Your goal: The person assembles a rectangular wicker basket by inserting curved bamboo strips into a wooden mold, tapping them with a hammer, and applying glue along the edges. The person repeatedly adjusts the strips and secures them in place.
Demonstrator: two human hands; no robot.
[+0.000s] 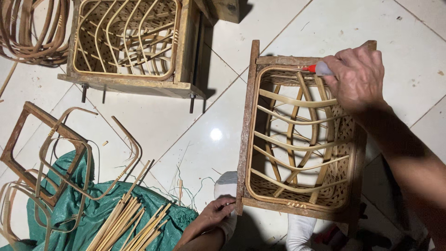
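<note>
Floor: pale tiles (186, 116) carry every piece of the work, seen from above.
Frame: wooden box frame (246, 135) at about 3 o'clock in the view, a woven bamboo basket (302, 144) seated inside it, curved strips bowed across the opening.
Second frame: another framed basket (127, 42) at 11 o'clock, well apart.
Cloth: green sheet (93, 209) at 7 o'clock, with a bundle of bamboo strips (134, 225) and loose bent hoops (65, 158) on it.
Right hand: right hand (357, 76) closed around a small tube with a red tip (318, 69), tip at the basket's far rim, at 9 o'clock from the knuckles.
Left hand: left hand (216, 214) gripping the frame's near corner, fingers curled on the wood at 6 o'clock.
Technique: judged best done with the frame pinned still, the tip kept touching the rim joint, and a light squeeze.
</note>
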